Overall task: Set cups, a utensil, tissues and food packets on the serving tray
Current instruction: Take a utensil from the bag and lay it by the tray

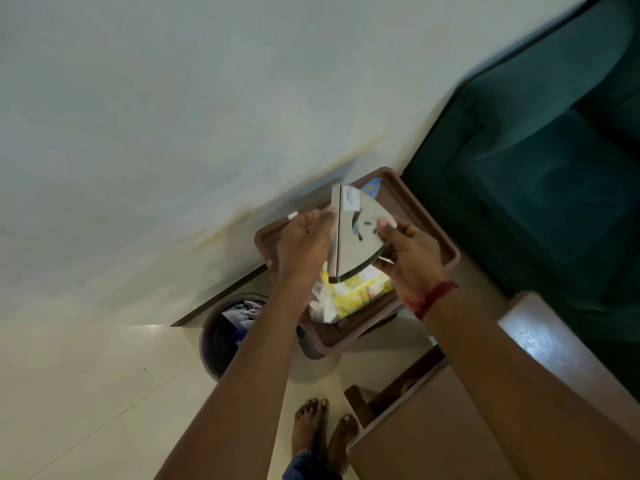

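A brown plastic serving tray (426, 216) sits low against the wall, seen from above. Yellow food packets (360, 292) and a clear plastic packet (322, 306) lie in its near part. Just above the tray I hold a fan-shaped steel tissue holder (353, 237) with slots cut in its face. My left hand (304, 244) grips its straight left edge. My right hand (410, 251), with a red thread at the wrist, pinches its curved right side. The holder and my hands hide the middle of the tray; no cups or utensil show.
A dark round waste bin (225, 336) with papers in it stands left of the tray on the pale tiled floor. A green sofa (536, 161) fills the right side. Brown wooden furniture (433, 427) is at the lower right, beside my bare feet (322, 431).
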